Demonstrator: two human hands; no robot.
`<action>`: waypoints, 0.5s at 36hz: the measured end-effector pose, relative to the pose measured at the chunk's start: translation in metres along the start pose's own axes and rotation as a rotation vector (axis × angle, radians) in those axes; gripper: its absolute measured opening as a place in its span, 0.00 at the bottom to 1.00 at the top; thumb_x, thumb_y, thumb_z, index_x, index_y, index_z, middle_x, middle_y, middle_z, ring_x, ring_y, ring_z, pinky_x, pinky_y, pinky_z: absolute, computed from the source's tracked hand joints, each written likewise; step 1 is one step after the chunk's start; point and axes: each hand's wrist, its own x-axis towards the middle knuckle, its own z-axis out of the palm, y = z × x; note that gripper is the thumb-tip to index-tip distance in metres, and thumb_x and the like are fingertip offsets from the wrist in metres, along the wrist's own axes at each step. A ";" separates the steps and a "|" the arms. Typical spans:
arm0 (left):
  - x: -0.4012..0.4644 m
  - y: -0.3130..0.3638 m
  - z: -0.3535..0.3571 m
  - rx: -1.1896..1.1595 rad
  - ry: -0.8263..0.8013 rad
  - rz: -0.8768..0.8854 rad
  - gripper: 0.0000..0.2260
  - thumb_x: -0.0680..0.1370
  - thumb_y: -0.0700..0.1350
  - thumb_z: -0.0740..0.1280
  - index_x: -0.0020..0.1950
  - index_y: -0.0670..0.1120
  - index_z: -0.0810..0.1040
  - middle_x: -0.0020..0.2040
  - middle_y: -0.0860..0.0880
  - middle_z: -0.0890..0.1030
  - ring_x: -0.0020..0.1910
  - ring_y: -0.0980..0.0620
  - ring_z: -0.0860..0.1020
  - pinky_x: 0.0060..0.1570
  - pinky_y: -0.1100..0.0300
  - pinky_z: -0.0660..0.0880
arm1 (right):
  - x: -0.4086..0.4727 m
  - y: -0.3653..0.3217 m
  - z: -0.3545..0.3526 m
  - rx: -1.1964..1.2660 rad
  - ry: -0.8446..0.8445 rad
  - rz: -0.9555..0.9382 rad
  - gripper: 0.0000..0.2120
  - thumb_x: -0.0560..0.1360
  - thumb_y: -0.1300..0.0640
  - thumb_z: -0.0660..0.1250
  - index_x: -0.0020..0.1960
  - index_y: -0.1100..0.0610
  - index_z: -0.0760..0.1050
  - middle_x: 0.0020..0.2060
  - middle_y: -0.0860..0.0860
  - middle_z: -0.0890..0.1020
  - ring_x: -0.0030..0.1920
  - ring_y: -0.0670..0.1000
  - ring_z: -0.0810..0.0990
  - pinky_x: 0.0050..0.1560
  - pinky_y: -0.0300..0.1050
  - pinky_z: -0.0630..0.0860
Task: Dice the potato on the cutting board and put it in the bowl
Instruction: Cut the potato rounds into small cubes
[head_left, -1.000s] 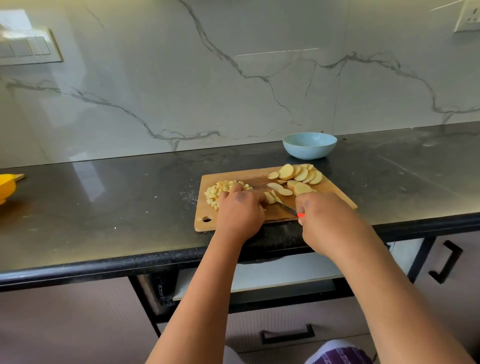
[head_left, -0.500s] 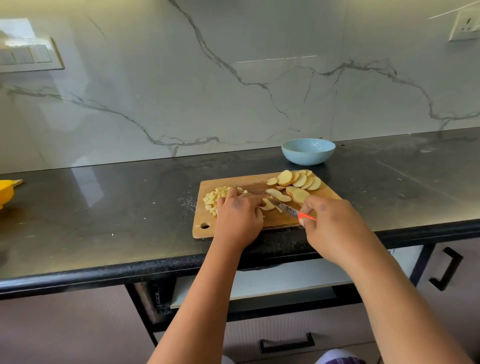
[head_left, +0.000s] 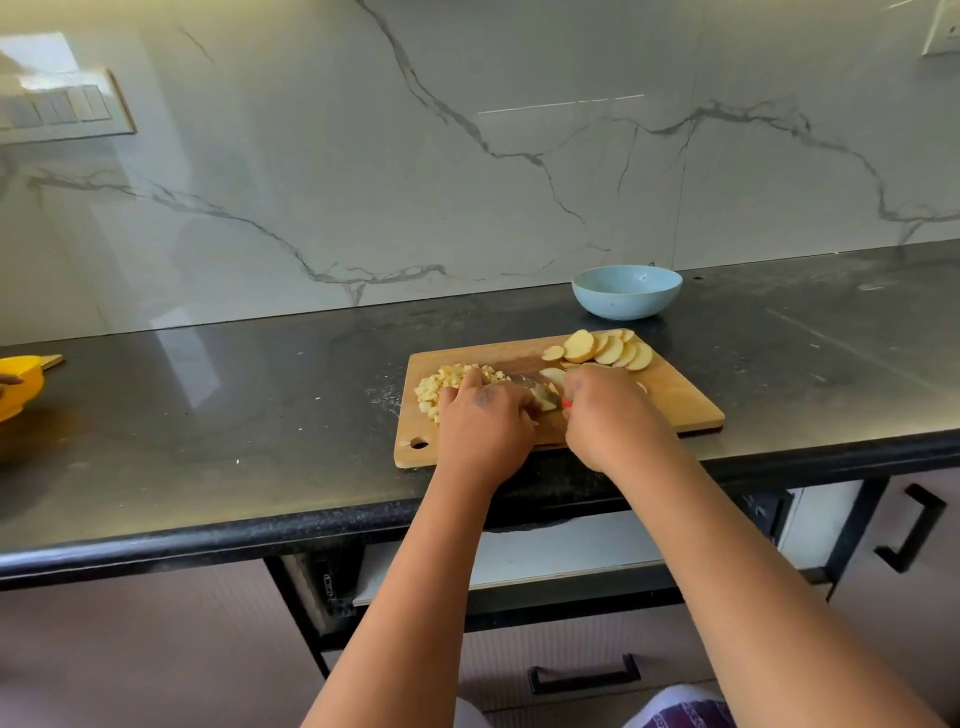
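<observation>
Both our hands have closed toward the middle of the board (head_left: 675, 400) since a moment ago. Our right hand (head_left: 608, 415) grips the knife (head_left: 535, 387), its red handle just showing, blade laid across a slice. Our left hand (head_left: 483, 421) curls its fingers down on that slice. Diced potato (head_left: 441, 382) lies heaped at the board's left; uncut slices (head_left: 602, 349) fan out at the far right corner. Beyond the board, the blue bowl (head_left: 626, 291) stands on the tabletop (head_left: 234, 415).
</observation>
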 end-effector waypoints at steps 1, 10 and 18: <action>0.000 0.000 0.000 -0.004 0.003 0.001 0.15 0.77 0.42 0.57 0.51 0.52 0.83 0.52 0.55 0.83 0.56 0.48 0.68 0.52 0.52 0.62 | -0.003 0.003 -0.003 -0.006 -0.032 0.018 0.19 0.76 0.63 0.68 0.64 0.53 0.72 0.48 0.51 0.75 0.45 0.51 0.74 0.43 0.45 0.74; -0.001 0.000 0.000 -0.029 -0.004 0.000 0.16 0.78 0.42 0.57 0.56 0.53 0.83 0.53 0.54 0.83 0.58 0.48 0.68 0.57 0.51 0.65 | -0.058 0.049 -0.029 0.049 0.084 -0.060 0.06 0.78 0.55 0.67 0.42 0.50 0.74 0.39 0.46 0.74 0.35 0.44 0.71 0.29 0.38 0.62; -0.002 0.000 0.000 -0.036 -0.002 -0.005 0.18 0.78 0.41 0.57 0.57 0.53 0.84 0.54 0.53 0.83 0.59 0.48 0.68 0.58 0.50 0.63 | -0.042 0.032 -0.017 0.010 0.009 -0.039 0.04 0.78 0.59 0.67 0.50 0.52 0.73 0.43 0.49 0.75 0.42 0.48 0.75 0.32 0.38 0.68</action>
